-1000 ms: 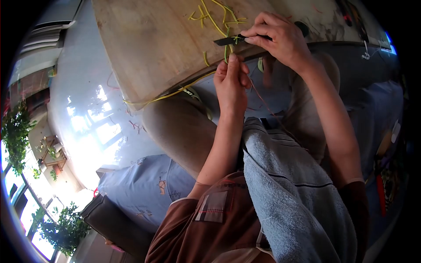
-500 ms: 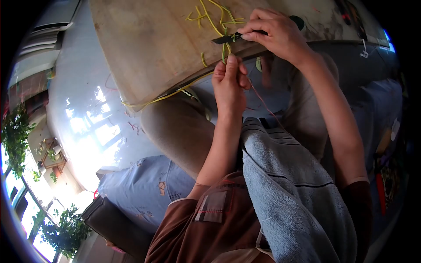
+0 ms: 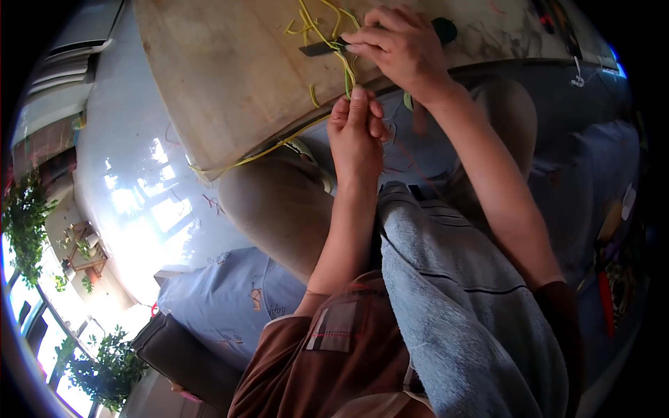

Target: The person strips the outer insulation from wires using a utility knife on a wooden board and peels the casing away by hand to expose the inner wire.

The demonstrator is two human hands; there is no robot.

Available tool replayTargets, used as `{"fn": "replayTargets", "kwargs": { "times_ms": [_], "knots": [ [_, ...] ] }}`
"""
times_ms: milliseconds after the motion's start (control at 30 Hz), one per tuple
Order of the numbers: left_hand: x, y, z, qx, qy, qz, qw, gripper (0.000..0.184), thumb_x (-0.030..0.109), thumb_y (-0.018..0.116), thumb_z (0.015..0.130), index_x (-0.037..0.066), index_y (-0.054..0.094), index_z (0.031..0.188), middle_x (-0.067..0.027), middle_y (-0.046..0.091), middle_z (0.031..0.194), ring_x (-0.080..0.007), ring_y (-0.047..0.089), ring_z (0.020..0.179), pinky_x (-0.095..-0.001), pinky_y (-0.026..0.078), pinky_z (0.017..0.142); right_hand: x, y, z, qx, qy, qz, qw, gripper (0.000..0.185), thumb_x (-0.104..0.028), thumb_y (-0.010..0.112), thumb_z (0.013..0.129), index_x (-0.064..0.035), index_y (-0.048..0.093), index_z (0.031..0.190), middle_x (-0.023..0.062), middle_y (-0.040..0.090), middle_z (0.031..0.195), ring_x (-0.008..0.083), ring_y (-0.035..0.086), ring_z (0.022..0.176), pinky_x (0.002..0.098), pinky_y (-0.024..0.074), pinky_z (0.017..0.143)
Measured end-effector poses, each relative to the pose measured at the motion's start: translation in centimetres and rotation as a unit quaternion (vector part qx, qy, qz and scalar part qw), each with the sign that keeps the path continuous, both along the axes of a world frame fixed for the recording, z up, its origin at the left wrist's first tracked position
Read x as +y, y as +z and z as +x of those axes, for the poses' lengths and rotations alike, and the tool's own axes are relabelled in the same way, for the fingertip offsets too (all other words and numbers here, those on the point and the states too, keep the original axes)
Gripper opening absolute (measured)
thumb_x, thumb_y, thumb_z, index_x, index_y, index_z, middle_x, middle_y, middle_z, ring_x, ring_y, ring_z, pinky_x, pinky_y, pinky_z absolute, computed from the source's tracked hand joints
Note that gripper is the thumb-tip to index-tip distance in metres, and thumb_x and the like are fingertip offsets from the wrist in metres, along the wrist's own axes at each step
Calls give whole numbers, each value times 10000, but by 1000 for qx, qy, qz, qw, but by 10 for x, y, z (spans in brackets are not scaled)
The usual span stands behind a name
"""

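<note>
My left hand (image 3: 357,129) is closed, its thumb and fingers pinching a yellow-and-green wire (image 3: 347,78) just off the table's near edge. My right hand (image 3: 404,49) is closed over a dark knife, whose flat blade (image 3: 318,49) points left across the wires. Its thumb and forefinger pinch together where the blade meets the wires; that contact is partly covered by the fingers. A dark rounded end (image 3: 444,31), seemingly the knife's handle, shows beyond the hand. More yellow wires (image 3: 306,26) lie branching on the table above the blade.
The wooden table (image 3: 209,76) has a short yellow wire piece (image 3: 314,96) on it and a long yellow wire (image 3: 261,151) along its edge. Tools with dark handles (image 3: 568,35) lie at the far right. A blue-grey towel (image 3: 453,299) hangs down my front.
My right hand and the knife have shifted left across the wires. The left hand keeps its pinch and has moved slightly left in view, as has the table.
</note>
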State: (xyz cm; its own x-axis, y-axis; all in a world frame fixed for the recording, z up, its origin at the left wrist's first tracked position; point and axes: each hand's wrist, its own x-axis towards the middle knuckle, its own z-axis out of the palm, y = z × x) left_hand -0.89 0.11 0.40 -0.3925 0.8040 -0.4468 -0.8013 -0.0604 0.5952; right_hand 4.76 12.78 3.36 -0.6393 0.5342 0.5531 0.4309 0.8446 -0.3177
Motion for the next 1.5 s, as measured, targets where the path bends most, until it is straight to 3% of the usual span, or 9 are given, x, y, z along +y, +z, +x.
{"fn": "replayTargets", "kwargs": {
  "times_ms": [133,333,933,967,1100,1200,1333,1367,1500],
  "knots": [
    [0,-2,-3,-1,12,-8,1000,176,202,499,911,63,535,808,-9,515,630,-42,371,428,-192,305,375,-1,-13,-8,1,-20,8,1000,153,-228,671,711,-191,680,859,-47,517,782,153,522,774,310,418,711],
    [-2,-4,-3,-3,9,-5,1000,165,201,509,905,62,537,821,-3,513,627,-35,362,423,-176,284,377,-7,-22,-2,2,-55,35,998,154,-227,672,666,-237,675,820,-61,530,837,166,509,805,322,407,700],
    [0,-1,-2,-26,14,0,1000,134,163,481,913,60,535,845,0,519,647,-22,339,451,-161,259,388,6,-37,-28,60,-83,68,992,128,-276,675,659,-235,669,780,-99,510,762,144,488,732,309,379,654],
    [0,-1,-2,-29,14,0,999,133,159,479,913,59,535,845,-1,519,648,-23,339,453,-161,262,389,4,-35,-26,35,-89,45,994,152,-243,695,676,-229,673,826,-86,523,782,149,505,741,303,412,674],
    [-1,-3,-2,-28,11,8,1000,141,161,478,914,49,535,850,-12,522,645,-27,346,449,-162,278,389,6,-40,-26,66,-83,71,992,86,-285,672,661,-239,660,732,-88,495,752,153,490,734,337,385,658],
    [1,0,-6,-22,11,0,1000,146,171,491,911,47,534,847,-19,523,639,-31,356,445,-162,280,388,-8,-25,-9,9,-129,43,991,159,-240,699,671,-222,673,826,-77,512,765,150,508,747,313,415,678],
    [0,-3,-1,-25,17,4,1000,144,175,496,909,52,535,846,-18,525,639,-33,362,445,-162,280,387,-2,-32,-16,36,-115,71,990,164,-246,699,665,-225,674,826,-77,505,742,147,506,741,320,417,667],
    [0,-4,-1,-22,20,14,999,142,175,496,909,54,535,846,-18,526,639,-33,364,446,-161,280,386,1,-38,-19,23,-109,59,992,128,-288,664,696,-233,652,812,-61,541,839,189,517,791,363,406,667],
    [-2,-3,0,-23,1,5,1000,137,176,486,913,70,535,841,-16,535,650,-34,378,453,-165,289,392,36,-3,-50,58,-129,-43,989,113,-231,642,728,-145,668,796,40,561,777,236,544,776,373,434,685]
  ]
}}
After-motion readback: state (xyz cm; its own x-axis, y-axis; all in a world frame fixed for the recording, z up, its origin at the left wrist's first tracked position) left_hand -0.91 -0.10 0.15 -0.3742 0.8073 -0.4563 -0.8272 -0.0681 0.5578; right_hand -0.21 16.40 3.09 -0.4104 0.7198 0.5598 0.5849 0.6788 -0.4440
